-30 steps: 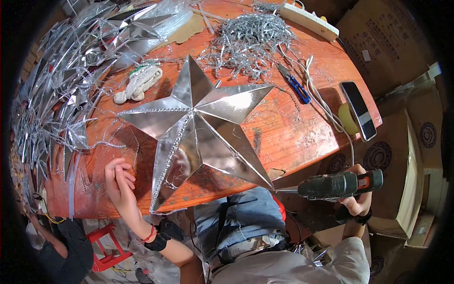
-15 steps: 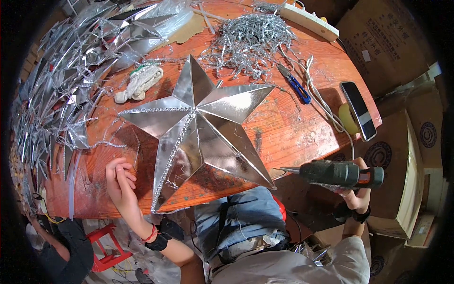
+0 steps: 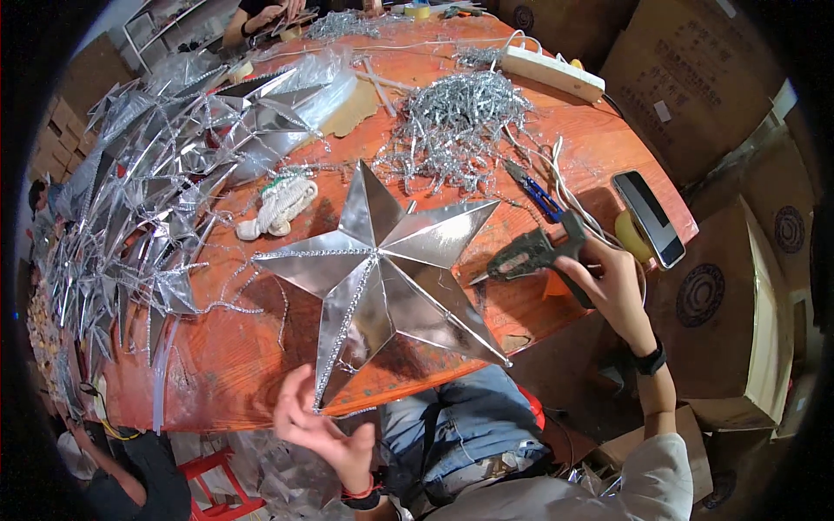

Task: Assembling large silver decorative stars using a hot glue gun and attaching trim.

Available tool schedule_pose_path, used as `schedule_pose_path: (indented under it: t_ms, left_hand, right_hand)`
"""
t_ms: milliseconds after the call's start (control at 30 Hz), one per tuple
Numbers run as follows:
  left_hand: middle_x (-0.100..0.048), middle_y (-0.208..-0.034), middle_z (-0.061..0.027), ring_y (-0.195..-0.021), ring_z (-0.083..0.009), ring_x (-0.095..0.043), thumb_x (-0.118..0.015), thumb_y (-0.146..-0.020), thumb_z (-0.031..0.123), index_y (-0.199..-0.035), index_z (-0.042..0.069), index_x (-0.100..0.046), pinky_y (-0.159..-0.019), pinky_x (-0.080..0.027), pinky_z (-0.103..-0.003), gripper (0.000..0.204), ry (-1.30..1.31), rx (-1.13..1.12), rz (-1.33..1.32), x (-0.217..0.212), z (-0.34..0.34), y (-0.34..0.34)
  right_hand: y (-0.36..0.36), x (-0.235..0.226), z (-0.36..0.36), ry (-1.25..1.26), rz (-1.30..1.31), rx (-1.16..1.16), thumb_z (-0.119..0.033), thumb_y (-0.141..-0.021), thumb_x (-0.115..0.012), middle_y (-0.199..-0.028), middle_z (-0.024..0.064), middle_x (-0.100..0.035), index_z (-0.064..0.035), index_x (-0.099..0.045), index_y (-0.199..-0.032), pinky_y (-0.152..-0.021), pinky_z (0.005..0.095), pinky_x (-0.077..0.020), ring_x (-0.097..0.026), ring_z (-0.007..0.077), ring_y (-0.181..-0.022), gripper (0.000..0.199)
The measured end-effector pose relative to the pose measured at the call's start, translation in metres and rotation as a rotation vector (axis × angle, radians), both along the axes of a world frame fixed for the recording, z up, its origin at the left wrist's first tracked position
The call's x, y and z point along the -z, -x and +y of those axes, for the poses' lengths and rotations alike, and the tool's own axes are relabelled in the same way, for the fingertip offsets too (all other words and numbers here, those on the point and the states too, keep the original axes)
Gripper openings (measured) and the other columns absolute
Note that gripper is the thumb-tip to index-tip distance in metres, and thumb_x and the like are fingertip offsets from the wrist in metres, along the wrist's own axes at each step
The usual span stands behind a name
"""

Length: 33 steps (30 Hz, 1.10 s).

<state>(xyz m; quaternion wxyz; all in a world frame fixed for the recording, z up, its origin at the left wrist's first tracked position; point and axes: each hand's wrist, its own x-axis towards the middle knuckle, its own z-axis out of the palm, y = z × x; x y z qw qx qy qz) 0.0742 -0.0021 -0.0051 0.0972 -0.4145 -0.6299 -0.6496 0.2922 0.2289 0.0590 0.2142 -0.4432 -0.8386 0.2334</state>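
A large silver five-pointed star (image 3: 417, 295) lies on the table, with beaded silver trim along the ridges of its left and lower-left points. My left hand (image 3: 321, 430) is by the lower-left tip, fingers spread and curved, with no object visible in it. My right hand (image 3: 612, 282) is closed around the handle of a dark green glue gun (image 3: 521, 256), right of the star. The gun's nozzle points left, close to the star's right side. Whether the gun rests on the wood cannot be made out.
On the orange wooden table (image 3: 226, 382) lie a white knitted glove (image 3: 280, 208), a heap of silver tinsel (image 3: 465, 117), blue-handled pliers (image 3: 540, 195), a phone (image 3: 650, 217) and a power strip (image 3: 552, 74). Silver stars (image 3: 161, 208) pile up at left. Cardboard boxes (image 3: 730, 295) stand at right. Other people work nearby.
The glue gun has moved from beyond the table's front edge to over the tabletop, and turned. My left hand has shifted right toward the star's lower tip. The view has tilted up.
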Motion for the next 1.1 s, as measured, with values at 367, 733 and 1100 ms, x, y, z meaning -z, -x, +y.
schedule_pose_path:
  t_ms: [367,733,1100]
  left_hand:
    - [-0.043,-0.117,-0.0148,-0.101,-0.0218,-0.046,-0.060,-0.081,0.007,-0.129,0.003,-0.023,-0.089,-0.037,-0.033,0.062,0.027,-0.064,-0.342,-0.005,0.003,0.011]
    - [-0.047,-0.111,-0.0124,-0.099,-0.0176,-0.046,-0.048,-0.089,0.013,-0.131,0.005,-0.026,-0.090,-0.036,-0.032,0.048,-0.131,0.061,-0.424,-0.021,0.012,0.054]
    - [-0.047,-0.109,-0.0110,-0.096,-0.0176,-0.048,-0.033,-0.096,0.030,-0.122,0.003,-0.038,-0.085,-0.037,-0.032,0.037,-0.211,-0.029,-0.498,-0.016,0.010,0.055]
  right_hand:
    - [0.024,-0.039,-0.001,-0.327,0.066,-0.085,-0.011,-0.082,-0.060,-0.072,0.0134,-0.058,-0.0001,-0.058,-0.084,-0.051,0.0307,-0.0442,-0.056,0.0227,-0.054,0.011]
    - [0.086,-0.010,0.111,-0.340,-0.352,-0.349,-0.038,-0.081,-0.056,-0.071,0.0163,-0.062,-0.0039,-0.061,-0.084,-0.060,0.0437,-0.0473,-0.060,0.0351,-0.068,0.035]
    - [0.095,-0.004,0.137,-0.108,-0.097,-0.412,-0.020,-0.077,-0.063,-0.072,0.0123,-0.063,0.0000,-0.062,-0.083,-0.058,0.0321,-0.0473,-0.062,0.0215,-0.065,0.021]
